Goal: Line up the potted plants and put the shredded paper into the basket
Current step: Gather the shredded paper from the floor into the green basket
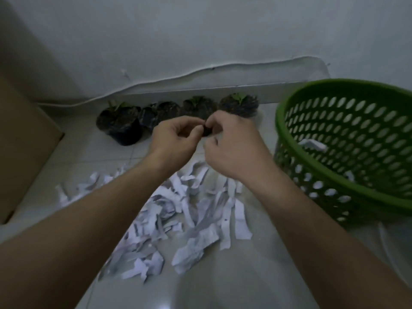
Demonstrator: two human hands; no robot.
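Several potted plants in black bags stand in a row along the wall's foot, from the leftmost pot (121, 126) to the rightmost pot (239, 104). Shredded white paper (185, 210) lies scattered on the tiled floor beneath my forearms. A green perforated basket (316, 177) stands tilted at the right, with a few paper strips (313, 144) inside. My left hand (176, 137) and my right hand (234, 148) meet in front of the pots. The fingertips of both pinch a small dark piece (207, 130) between them; what it is stays unclear.
A brown cardboard box (24, 139) stands against the left edge. The white wall (200, 41) and a low ledge (211, 85) close off the far side behind the pots. Pale floor tiles (223, 282) show near me.
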